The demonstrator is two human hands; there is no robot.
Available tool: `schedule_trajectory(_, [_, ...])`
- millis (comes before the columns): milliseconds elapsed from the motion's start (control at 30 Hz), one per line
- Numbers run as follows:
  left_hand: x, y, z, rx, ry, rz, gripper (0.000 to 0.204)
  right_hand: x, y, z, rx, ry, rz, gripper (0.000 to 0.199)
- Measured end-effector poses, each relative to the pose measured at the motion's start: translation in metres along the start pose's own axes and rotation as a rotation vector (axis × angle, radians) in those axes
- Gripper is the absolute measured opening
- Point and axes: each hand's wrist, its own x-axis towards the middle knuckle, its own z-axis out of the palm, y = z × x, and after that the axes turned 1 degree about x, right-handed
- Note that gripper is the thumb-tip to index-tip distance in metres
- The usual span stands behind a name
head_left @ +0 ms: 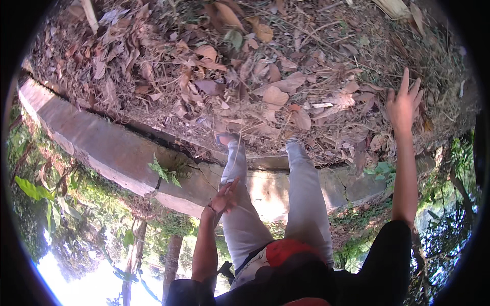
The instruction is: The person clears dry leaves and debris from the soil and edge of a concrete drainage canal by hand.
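My left hand [220,200] is beside my left knee, with a dark band at the wrist. A long thin stick [236,158] runs through it, and the fingers look closed around the stick, partly stretched along it. The stick's far end fades into the dry leaves [275,97] on the ground. Out to the right, my right hand [403,108] reaches over the leaf litter. Its fingers are spread, with nothing visible between them.
A low concrete kerb [102,130] curves across behind my feet, cracked in places, with a small fern [166,171] on it. Pale wood pieces [393,7] lie at the far right. Green plants and tree trunks [172,260] stand beyond the kerb.
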Motion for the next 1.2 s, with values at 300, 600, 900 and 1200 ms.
schedule_trajectory(300, [-0.024,-0.11,-0.141,-0.235,0.19,-0.029,0.057,-0.084,-0.263,0.074,0.185,-0.474,-0.483,0.093])
schedule_trajectory(600, [-0.023,-0.177,-0.175,-0.251,0.129,-0.11,0.052,-0.085,-0.279,0.092,0.043,-0.315,-0.436,0.086])
schedule_trajectory(900, [-0.051,-0.172,-0.189,-0.482,0.153,-0.098,0.055,-0.077,-0.274,0.135,-0.146,-0.314,-0.329,0.077])
schedule_trajectory(1200, [-0.048,-0.174,-0.181,-0.397,0.183,-0.076,0.051,-0.064,-0.261,0.164,-0.279,-0.261,-0.448,0.077])
